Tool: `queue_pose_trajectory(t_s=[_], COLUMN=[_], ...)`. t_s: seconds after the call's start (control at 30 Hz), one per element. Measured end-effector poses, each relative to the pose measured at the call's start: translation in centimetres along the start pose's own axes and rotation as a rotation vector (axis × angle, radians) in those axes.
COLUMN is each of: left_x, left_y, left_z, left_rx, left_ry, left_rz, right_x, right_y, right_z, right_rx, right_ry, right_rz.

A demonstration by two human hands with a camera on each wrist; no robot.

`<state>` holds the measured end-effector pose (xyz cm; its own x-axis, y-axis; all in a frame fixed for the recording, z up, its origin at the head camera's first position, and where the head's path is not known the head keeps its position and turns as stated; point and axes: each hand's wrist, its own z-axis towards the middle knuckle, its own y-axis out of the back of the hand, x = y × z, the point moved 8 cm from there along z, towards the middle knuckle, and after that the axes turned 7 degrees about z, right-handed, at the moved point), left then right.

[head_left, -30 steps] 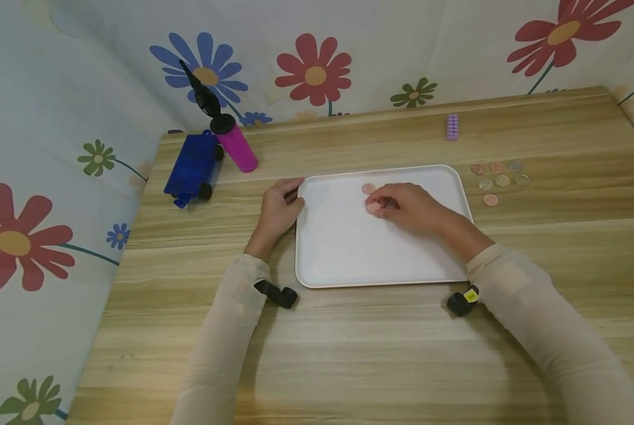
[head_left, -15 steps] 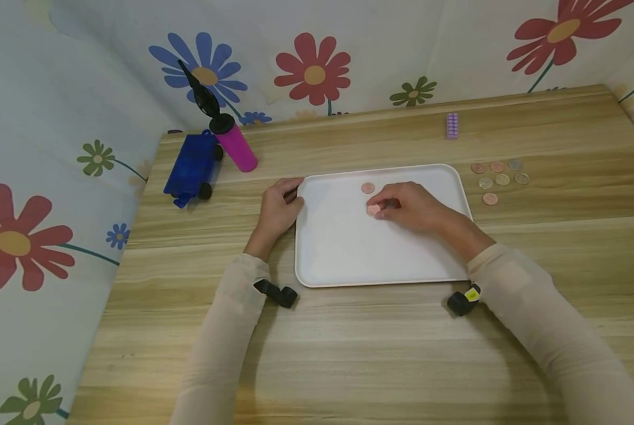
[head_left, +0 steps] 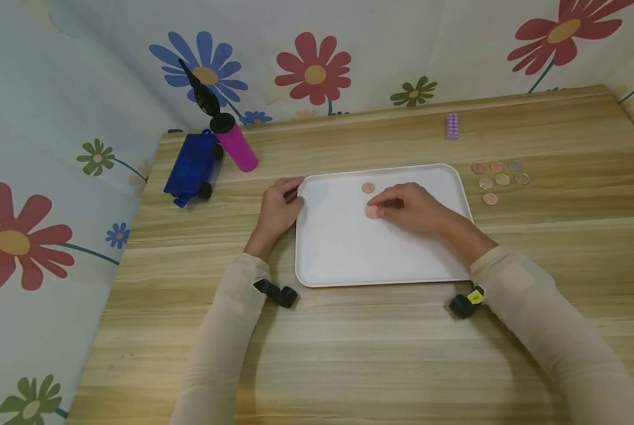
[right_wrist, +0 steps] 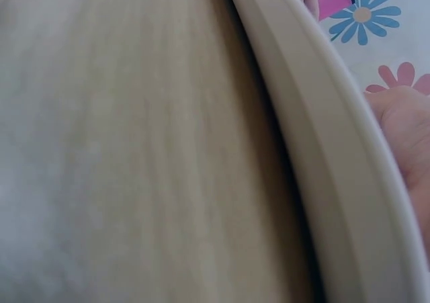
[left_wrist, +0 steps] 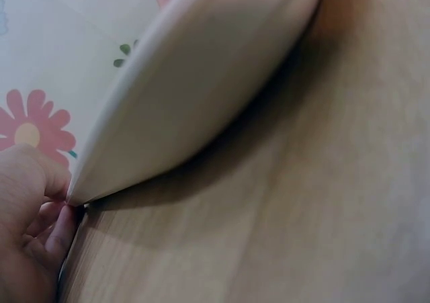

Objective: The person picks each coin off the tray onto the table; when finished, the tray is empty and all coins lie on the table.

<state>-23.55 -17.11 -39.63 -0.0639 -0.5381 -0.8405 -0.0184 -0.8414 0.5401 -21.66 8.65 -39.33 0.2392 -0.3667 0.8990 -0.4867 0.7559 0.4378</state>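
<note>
A white rectangular tray [head_left: 338, 248] lies on the wooden table. My left hand [head_left: 278, 209] grips its far left corner; in the left wrist view the thumb and fingers [left_wrist: 62, 236] pinch the rim there. Over the tray's upper middle, my right hand [head_left: 409, 205] pinches a copper-coloured coin [head_left: 372, 211] between thumb and fingertips. Another copper coin [head_left: 368, 188] lies flat on the tray just beyond it. In the right wrist view the tray's side wall [right_wrist: 316, 115] hides most of the right hand [right_wrist: 406, 135].
Right of the tray, several copper and silvery coins [head_left: 502, 180] lie spread on the table. A purple studded block [head_left: 452, 126] stands near the back edge. At the back left are a blue toy cart [head_left: 191, 165] with black wheels and a magenta cylinder [head_left: 237, 149] with a black top.
The coin in my right hand has turned slightly between the fingertips and shifted a little nearer to me. My left hand and the tray have stayed in place.
</note>
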Motion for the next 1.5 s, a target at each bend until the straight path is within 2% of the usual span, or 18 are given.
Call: queue_pose_trajectory(t_s=[0.6, 0.83, 0.97, 1.1, 1.33, 1.5], left_x=[0.0, -0.1, 0.0, 0.1, 0.0, 0.1], left_y=[0.0, 0.0, 0.0, 0.1, 0.0, 0.1], left_z=[0.0, -0.1, 0.0, 0.0, 0.1, 0.1], left_rx=[-0.001, 0.004, 0.001, -0.002, 0.003, 0.003], left_ry=[0.012, 0.011, 0.007, 0.005, 0.007, 0.004], left_rz=[0.009, 0.001, -0.003, -0.003, -0.001, -0.001], right_x=[-0.1, -0.4, -0.3, -0.1, -0.9, -1.2], right_y=[1.3, 2.9, 3.8, 4.7, 6.6, 8.3], right_z=[-0.2, -0.8, -1.4, -2.0, -3.4, -4.8], right_rx=[-0.074, -0.184, -0.215, -0.237, -0.282, -0.323], right_ry=[-0.077, -0.056, -0.039, -0.023, -0.101, -0.106], right_rz=[0.116, 0.167, 0.232, 0.248, 0.291, 0.345])
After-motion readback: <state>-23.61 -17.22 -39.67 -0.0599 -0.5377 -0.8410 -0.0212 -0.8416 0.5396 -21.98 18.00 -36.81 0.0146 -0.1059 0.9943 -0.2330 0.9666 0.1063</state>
